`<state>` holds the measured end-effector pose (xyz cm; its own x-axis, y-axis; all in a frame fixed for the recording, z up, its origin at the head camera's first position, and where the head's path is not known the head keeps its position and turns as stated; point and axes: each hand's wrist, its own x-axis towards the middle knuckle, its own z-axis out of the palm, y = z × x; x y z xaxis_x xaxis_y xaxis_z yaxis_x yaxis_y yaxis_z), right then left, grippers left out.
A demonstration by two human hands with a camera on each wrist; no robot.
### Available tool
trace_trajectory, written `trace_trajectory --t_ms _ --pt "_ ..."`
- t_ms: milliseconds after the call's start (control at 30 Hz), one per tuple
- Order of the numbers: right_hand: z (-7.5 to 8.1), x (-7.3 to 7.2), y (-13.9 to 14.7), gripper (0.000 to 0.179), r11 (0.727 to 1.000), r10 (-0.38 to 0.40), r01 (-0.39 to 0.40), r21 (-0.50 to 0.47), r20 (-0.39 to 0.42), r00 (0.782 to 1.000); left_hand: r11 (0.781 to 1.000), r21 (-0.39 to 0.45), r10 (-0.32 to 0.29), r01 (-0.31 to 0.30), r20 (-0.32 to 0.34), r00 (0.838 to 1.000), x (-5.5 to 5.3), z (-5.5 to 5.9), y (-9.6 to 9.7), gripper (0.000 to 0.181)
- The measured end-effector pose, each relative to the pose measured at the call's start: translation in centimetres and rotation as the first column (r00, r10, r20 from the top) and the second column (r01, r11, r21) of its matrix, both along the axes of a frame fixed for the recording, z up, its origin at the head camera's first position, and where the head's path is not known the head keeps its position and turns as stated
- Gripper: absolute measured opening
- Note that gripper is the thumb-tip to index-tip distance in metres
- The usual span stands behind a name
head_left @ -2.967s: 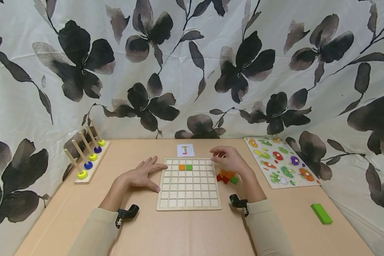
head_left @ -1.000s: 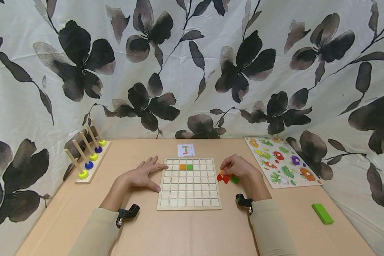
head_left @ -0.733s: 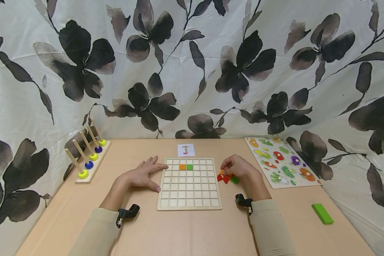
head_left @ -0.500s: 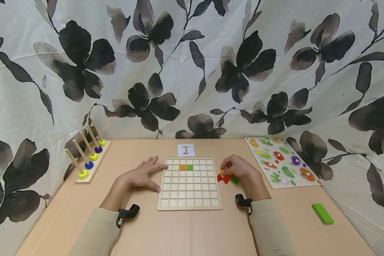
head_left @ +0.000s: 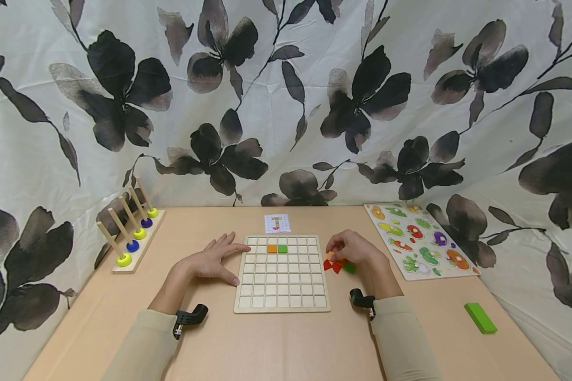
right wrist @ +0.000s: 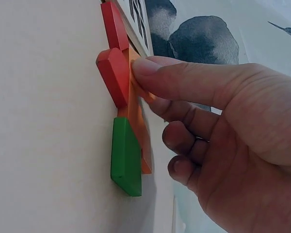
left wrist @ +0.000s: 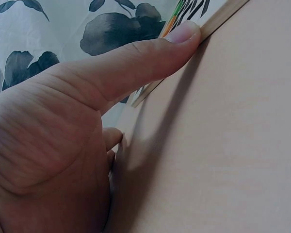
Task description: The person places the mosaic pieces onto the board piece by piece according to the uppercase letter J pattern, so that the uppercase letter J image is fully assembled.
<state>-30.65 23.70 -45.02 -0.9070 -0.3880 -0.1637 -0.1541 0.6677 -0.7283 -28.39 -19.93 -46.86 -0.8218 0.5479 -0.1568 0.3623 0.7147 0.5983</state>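
A pale wooden grid board (head_left: pixel 281 311) lies in the middle of the table. One orange tile (head_left: pixel 271 248) and one green tile (head_left: pixel 283 248) sit side by side in its top row. With fingers spread, my left hand (head_left: pixel 212 259) touches the board's left edge; its thumb (left wrist: pixel 184 36) is against the rim. Right of the board, my right hand (head_left: pixel 356 247) pinches an orange tile (right wrist: pixel 141 88) between thumb and index finger. Beneath and beside it is a small pile with red tiles (right wrist: pixel 114 75), more orange, and a green tile (right wrist: pixel 126 158). Fingers partly cover the pile in the head view.
Behind the board lies a small pattern card (head_left: pixel 277 223). A peg stand (head_left: pixel 138 241) with yellow and blue rings stands at left. At right are a vegetable puzzle board (head_left: pixel 421 243) and a green block (head_left: pixel 480 318). A floral cloth (head_left: pixel 286 106) hangs behind the table.
Three seconds ago my right hand was at the board's top right corner; it has moved right and nearer, onto the pile, and now pinches an orange tile. My left hand stays put.
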Motion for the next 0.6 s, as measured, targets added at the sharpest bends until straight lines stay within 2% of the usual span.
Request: trace_trajectory --t_ms 433,600 --pt "-0.2 -0.2 -0.51 0.012 0.999 -0.044 0.043 -0.017 -0.073 0.996 1.0 0.015 0.001 -0.001 -0.001 1.0 0.17 0.12 0.01 0.092" --pt "-0.18 -0.16 -0.52 0.013 0.999 -0.047 0.046 -0.007 -0.072 0.996 1.0 0.015 -0.001 0.001 -0.002 1.0 0.24 0.13 0.04 0.092"
